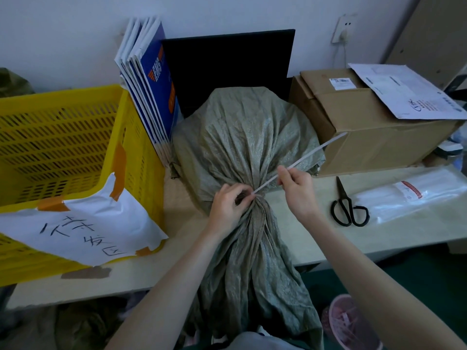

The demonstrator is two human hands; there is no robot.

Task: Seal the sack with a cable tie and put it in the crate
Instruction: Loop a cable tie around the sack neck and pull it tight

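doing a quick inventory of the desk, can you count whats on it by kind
sack: 1
cable tie: 1
yellow crate: 1
cardboard box: 1
scissors: 1
clear plastic packet: 1
stack of blue and white folders: 1
black board: 1
white mailer: 1
Total: 9

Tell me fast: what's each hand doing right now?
Left hand: closed, pinching the sack neck where the cable tie wraps it.
Right hand: closed on the cable tie's free tail.
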